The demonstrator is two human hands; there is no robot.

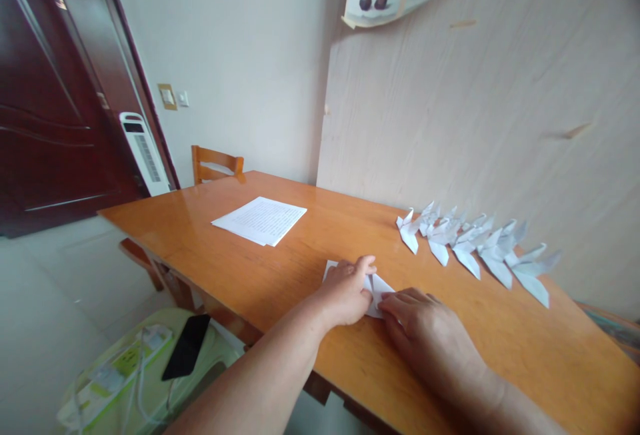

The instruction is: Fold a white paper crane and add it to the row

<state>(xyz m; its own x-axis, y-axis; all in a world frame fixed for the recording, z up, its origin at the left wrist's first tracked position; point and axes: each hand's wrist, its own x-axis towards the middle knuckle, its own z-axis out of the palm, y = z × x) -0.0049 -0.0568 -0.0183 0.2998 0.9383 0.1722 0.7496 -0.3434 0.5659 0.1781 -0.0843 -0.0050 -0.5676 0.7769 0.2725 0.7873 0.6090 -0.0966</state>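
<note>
A small folded white paper (381,286) lies on the wooden table, partly hidden under both hands. My left hand (347,292) presses on its left side, fingers bent and the thumb near the middle fold. At the right corner, my right hand (423,322) is curled with the fingertips and thumb closed on the paper's edge. Beyond my right hand stand folded paper cranes (467,256), several of them in rows, white with wings and bent necks.
Left on the table (185,238) lies a stack of written sheets (260,220). A wooden chair (216,162) stands at the far end. Below, a pale green stool (210,365) carries a black phone (187,347) and a power strip (123,368) with cables. A wall borders the table's far side.
</note>
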